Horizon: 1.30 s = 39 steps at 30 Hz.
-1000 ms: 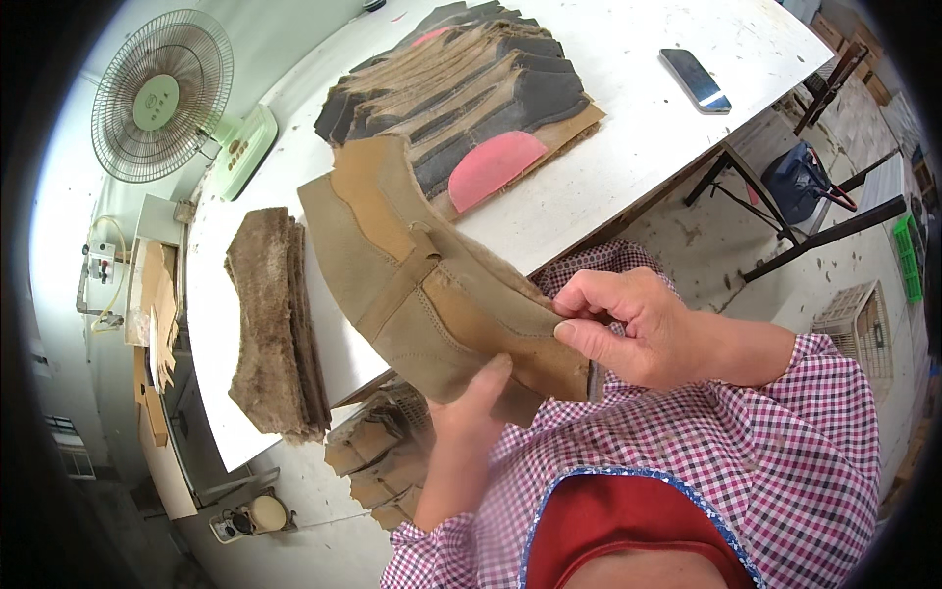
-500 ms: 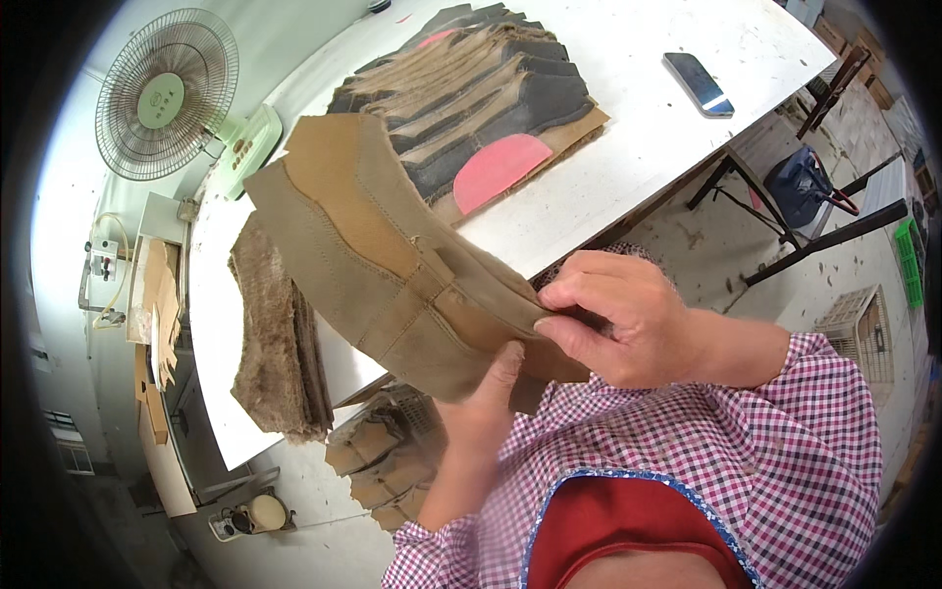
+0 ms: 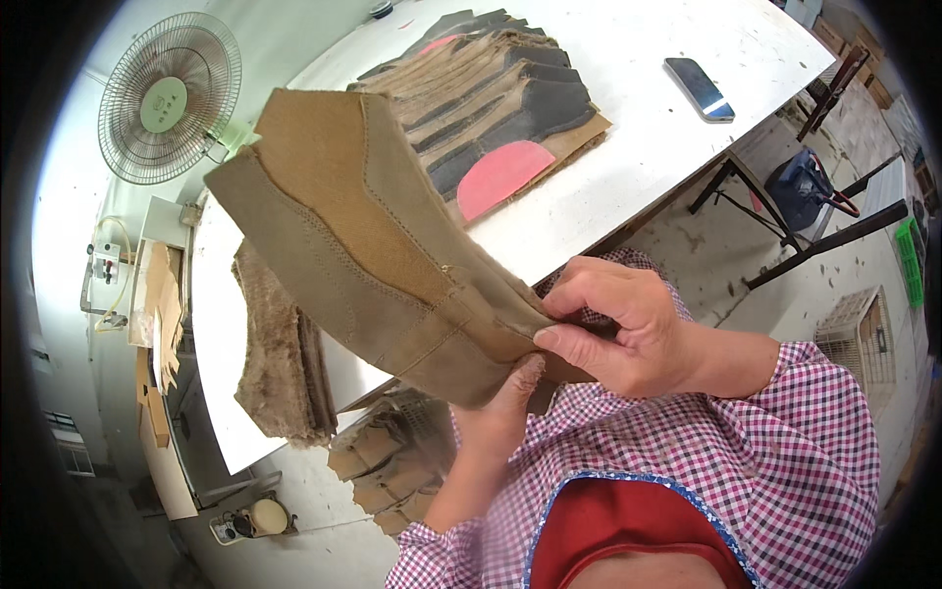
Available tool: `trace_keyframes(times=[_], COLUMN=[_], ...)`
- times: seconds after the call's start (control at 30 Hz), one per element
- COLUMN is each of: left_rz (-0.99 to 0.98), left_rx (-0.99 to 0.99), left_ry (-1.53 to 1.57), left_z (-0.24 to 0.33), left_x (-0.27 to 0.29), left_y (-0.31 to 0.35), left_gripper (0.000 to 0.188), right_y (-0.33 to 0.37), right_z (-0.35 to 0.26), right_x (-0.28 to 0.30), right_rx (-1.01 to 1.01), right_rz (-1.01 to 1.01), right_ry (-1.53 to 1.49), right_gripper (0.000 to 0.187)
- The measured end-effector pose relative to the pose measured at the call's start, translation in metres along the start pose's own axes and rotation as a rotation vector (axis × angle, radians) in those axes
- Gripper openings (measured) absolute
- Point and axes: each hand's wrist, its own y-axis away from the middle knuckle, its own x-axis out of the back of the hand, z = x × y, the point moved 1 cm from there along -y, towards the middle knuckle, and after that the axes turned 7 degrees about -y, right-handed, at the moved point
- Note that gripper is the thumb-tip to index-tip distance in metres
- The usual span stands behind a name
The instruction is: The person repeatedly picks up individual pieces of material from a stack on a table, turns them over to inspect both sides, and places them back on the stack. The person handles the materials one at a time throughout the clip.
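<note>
right hand (image 3: 628, 329) pinches near end of tan boot piece (image 3: 363, 250) | left hand (image 3: 510, 388) holds it from below | piece stretches up and left, away from both hands

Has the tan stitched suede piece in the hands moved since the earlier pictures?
Yes. The tan stitched suede piece has swung up and away from the person: its far edge now covers more of the white table, nearer the fan.

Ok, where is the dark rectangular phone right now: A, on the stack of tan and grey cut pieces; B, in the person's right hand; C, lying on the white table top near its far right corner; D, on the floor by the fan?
C: the dark rectangular phone lies flat on the white table, apart from the stack of cut pieces; the right hand pinches the tan stitched suede panel.
</note>
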Motion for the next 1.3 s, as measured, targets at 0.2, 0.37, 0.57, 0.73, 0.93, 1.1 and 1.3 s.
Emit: trace_keyframes(times=[0.2, 0.37, 0.57, 0.73, 0.93, 1.1, 1.3], left_rz=[-0.083, -0.139, -0.152, -0.154, -0.219, -0.246, -0.048], left_rx=[-0.056, -0.020, -0.018, 0.056, 0.062, 0.062, 0.116], left_ry=[-0.030, -0.068, -0.031, -0.146, -0.237, -0.287, -0.068], left_z=[-0.004, -0.008, -0.018, -0.017, -0.033, -0.036, -0.048], left_x=[-0.003, -0.005, -0.015, -0.023, -0.023, -0.023, -0.005], left_y=[0.000, 0.003, 0.007, 0.005, 0.010, 0.005, 0.003], left_gripper=[0.037, 0.038, 0.040, 0.033, 0.031, 0.029, 0.038], right_y=[-0.006, -0.004, -0.008, -0.016, -0.035, -0.044, -0.046], right_z=[-0.003, -0.005, -0.007, -0.011, -0.013, -0.013, -0.009], right_x=[-0.001, 0.001, 0.003, 0.005, 0.011, 0.017, 0.026], right_rx=[0.044, 0.003, -0.032, -0.105, -0.053, -0.070, -0.040], right_rz=[0.005, 0.016, 0.076, 0.121, 0.199, 0.280, 0.212], right_ry=[0.059, 0.009, -0.069, -0.154, -0.233, -0.273, -0.397], right_gripper=[0.009, 0.008, 0.010, 0.009, 0.010, 0.013, 0.012])
